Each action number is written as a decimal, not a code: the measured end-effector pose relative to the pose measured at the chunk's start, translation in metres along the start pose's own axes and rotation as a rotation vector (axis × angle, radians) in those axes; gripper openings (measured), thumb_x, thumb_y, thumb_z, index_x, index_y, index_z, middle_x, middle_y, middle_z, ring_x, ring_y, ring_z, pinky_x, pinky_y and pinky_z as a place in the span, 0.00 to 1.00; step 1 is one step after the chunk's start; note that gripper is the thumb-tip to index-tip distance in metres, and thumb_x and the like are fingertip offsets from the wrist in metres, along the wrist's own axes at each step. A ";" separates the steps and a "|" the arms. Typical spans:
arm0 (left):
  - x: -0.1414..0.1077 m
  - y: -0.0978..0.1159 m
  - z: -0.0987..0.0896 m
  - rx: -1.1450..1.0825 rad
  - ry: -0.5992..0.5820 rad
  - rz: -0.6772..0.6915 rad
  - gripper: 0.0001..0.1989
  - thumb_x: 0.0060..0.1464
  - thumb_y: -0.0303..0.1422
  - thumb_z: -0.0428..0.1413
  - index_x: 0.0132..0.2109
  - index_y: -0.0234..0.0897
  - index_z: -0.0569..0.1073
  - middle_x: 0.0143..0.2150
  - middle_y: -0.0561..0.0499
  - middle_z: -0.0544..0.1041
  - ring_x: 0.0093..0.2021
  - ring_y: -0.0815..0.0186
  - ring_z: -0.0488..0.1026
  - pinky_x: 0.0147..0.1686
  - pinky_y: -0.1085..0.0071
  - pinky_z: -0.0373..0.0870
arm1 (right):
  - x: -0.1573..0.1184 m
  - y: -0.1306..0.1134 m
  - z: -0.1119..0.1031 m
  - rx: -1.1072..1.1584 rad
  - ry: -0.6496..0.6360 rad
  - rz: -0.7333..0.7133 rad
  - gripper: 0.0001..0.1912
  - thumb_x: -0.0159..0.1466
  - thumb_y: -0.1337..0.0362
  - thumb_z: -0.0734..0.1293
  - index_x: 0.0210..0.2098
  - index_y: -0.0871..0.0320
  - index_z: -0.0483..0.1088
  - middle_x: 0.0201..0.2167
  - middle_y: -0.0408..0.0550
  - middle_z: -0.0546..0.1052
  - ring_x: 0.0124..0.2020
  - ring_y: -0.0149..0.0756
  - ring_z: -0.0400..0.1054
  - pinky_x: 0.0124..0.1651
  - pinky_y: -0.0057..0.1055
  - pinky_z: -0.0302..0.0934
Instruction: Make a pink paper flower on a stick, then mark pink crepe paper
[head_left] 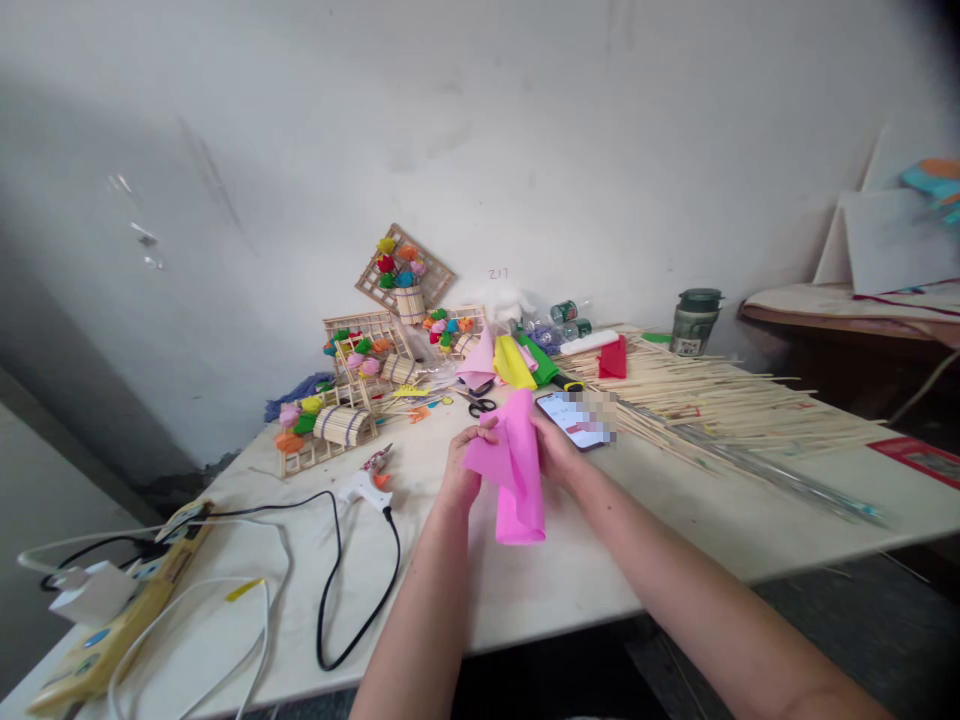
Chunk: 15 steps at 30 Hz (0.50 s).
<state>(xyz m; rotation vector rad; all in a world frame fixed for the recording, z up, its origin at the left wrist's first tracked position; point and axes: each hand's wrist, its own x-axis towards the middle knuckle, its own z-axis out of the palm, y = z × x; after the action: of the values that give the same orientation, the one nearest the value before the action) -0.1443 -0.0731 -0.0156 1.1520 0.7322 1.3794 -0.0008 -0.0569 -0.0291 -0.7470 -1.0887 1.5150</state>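
A bright pink sheet (pixel 521 500), thin like crepe paper or felt, is loosely rolled and held up over the front of the table. My left hand (pixel 471 455) grips its loose flap on the left side. Around the roll's right edge my right hand (pixel 555 450) is closed, its fingertips partly hidden behind the sheet. Just beyond lie black-handled scissors (pixel 481 407). A lit phone (pixel 574 420) rests right of the roll. Folded yellow (pixel 514 362), green (pixel 538 360) and pale pink sheets (pixel 478 362) lie farther back.
Several bamboo lattice pieces with colourful flowers (pixel 341 420) stand at the left back. A white glue gun (pixel 367 487) with a black cord lies left, near a power strip (pixel 124 625). Thin wooden sticks (pixel 697 400) cover the right, with a tumbler (pixel 695 322) behind.
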 end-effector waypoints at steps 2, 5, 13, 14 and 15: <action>0.000 0.000 -0.002 -0.079 -0.007 0.004 0.05 0.34 0.31 0.56 0.23 0.33 0.70 0.52 0.44 0.69 0.38 0.57 0.72 0.34 0.66 0.67 | -0.004 -0.006 0.001 0.120 -0.099 0.046 0.22 0.59 0.53 0.56 0.48 0.57 0.65 0.44 0.50 0.73 0.46 0.43 0.66 0.45 0.38 0.62; 0.001 0.002 -0.007 -0.024 -0.018 0.022 0.05 0.35 0.31 0.56 0.23 0.34 0.70 0.54 0.45 0.67 0.40 0.57 0.71 0.36 0.65 0.66 | -0.009 -0.010 0.004 0.157 -0.140 0.078 0.21 0.57 0.57 0.61 0.49 0.55 0.64 0.44 0.47 0.73 0.45 0.41 0.67 0.45 0.36 0.62; 0.002 0.026 -0.025 0.474 0.081 0.159 0.07 0.38 0.28 0.48 0.19 0.35 0.69 0.43 0.43 0.75 0.47 0.56 0.68 0.47 0.62 0.61 | -0.019 -0.028 -0.004 0.055 0.028 0.108 0.23 0.54 0.57 0.64 0.47 0.59 0.65 0.33 0.50 0.76 0.33 0.41 0.70 0.38 0.37 0.64; 0.001 0.030 -0.027 0.500 0.067 0.146 0.07 0.37 0.28 0.47 0.18 0.35 0.69 0.44 0.44 0.75 0.47 0.56 0.68 0.46 0.62 0.61 | -0.019 -0.028 -0.006 0.018 0.056 0.158 0.22 0.53 0.58 0.64 0.46 0.60 0.65 0.31 0.51 0.76 0.31 0.42 0.71 0.37 0.37 0.64; 0.001 0.033 -0.029 0.513 0.049 0.136 0.08 0.37 0.28 0.47 0.18 0.35 0.69 0.45 0.44 0.74 0.47 0.56 0.68 0.46 0.62 0.62 | -0.019 -0.028 -0.006 -0.016 0.077 0.206 0.21 0.52 0.59 0.65 0.44 0.62 0.66 0.29 0.51 0.76 0.30 0.42 0.71 0.36 0.38 0.64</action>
<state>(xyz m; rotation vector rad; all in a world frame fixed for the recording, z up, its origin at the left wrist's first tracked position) -0.1833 -0.0726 0.0056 1.5937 1.1003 1.3749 0.0199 -0.0733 -0.0077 -0.9446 -0.9913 1.6372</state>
